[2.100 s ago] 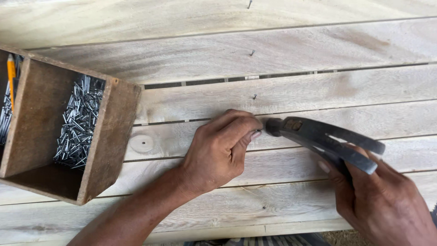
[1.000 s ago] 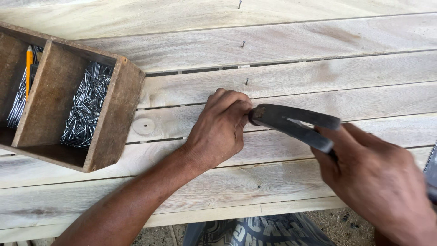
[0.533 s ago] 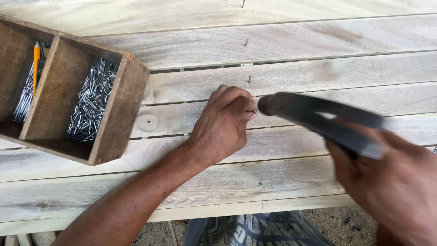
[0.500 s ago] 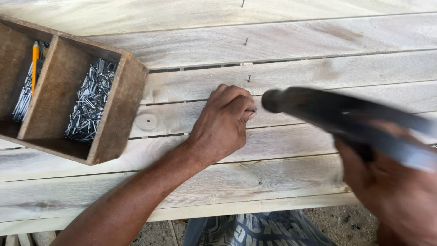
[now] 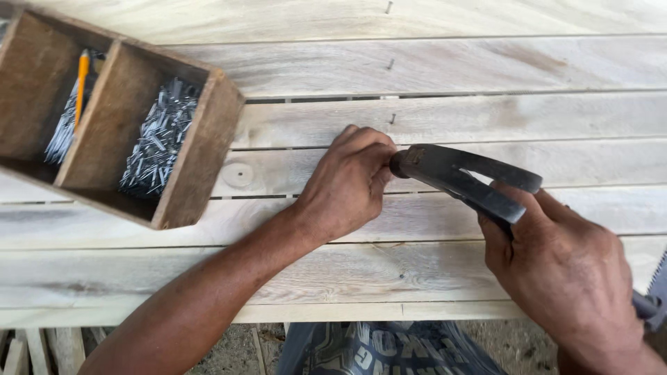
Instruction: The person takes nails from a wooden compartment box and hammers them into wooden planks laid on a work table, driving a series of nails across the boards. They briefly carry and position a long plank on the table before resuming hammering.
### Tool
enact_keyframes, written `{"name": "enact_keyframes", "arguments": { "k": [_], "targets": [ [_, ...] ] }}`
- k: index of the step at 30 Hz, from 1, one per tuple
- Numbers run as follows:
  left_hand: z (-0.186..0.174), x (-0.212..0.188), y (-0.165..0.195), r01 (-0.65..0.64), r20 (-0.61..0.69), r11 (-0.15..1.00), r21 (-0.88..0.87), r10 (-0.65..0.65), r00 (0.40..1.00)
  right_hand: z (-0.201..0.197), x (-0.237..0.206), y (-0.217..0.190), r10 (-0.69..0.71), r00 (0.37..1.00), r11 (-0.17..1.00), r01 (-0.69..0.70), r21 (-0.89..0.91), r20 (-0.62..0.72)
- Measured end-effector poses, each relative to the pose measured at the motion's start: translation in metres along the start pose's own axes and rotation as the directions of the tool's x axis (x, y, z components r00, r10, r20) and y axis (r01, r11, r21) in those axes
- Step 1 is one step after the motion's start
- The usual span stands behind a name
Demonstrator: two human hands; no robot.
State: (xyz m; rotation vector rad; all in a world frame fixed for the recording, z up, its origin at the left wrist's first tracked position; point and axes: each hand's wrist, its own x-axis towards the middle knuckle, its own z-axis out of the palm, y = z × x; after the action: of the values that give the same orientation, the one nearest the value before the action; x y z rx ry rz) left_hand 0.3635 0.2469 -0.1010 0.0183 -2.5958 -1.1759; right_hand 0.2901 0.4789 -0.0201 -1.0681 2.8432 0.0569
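Nearest to us, our right hand point(image 5: 566, 278) is wrapped tight around the handle of a dark metal claw hammer point(image 5: 462, 177). Half a second ago the hammer was lifted and blurred, its head clear of our other hand; now it has come back down and shows sharp, its face right up against the fingertips of our left hand point(image 5: 347, 184), over the plank just this side of the narrow gap between boards. Its two claws point back toward our right hand.

Our left hand has hardly shifted. It lies knuckles up on the pale planks of the counter point(image 5: 445, 271), fingers curled and pinched together at the tips just where the hammer face meets them. We cannot tell what it pinches, since the fingers and the hammer head cover the spot.

To the left of that hand, a round knot mark point(image 5: 237, 175) sits on the same board. Beyond it stands the wooden box point(image 5: 198, 163) with its divider, in much the same place as before; the near compartment holds a heap of grey nails point(image 5: 156, 139), and the far one holds more nails with an orange pencil point(image 5: 81, 80) leaning among them.

Farther up the boards, small nail heads point(image 5: 391, 64) show in a line running away from our hands.
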Motion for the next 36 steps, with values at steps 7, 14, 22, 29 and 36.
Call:
{"name": "enact_keyframes", "arguments": {
  "k": [7,14,22,29,36],
  "targets": [
    [-0.092,-0.062,0.021,0.191,-0.312,0.771,0.608,0.011,0.95,0.019,0.001,-0.027,0.014,0.999,0.992,-0.02,0.128,0.041],
    [-0.164,-0.079,-0.005,0.707,-0.365,0.571,0.416,-0.607,0.706,0.018,0.015,-0.056,-0.063,0.994,0.998,0.062,0.009,0.087],
    [-0.196,-0.079,-0.025,0.637,-0.243,0.589,0.497,-0.61,0.754,0.009,0.038,-0.096,-0.254,0.958,0.967,0.251,-0.042,-0.134],
    [-0.202,-0.067,-0.03,0.639,-0.232,0.59,0.493,-0.619,0.75,-0.026,0.053,-0.137,-0.306,0.949,0.942,0.314,-0.121,0.075],
    [-0.205,-0.083,-0.039,0.647,-0.246,0.689,0.326,-0.599,0.762,-0.045,0.061,-0.158,-0.32,0.94,0.947,0.318,0.041,0.115]
  ]
}}
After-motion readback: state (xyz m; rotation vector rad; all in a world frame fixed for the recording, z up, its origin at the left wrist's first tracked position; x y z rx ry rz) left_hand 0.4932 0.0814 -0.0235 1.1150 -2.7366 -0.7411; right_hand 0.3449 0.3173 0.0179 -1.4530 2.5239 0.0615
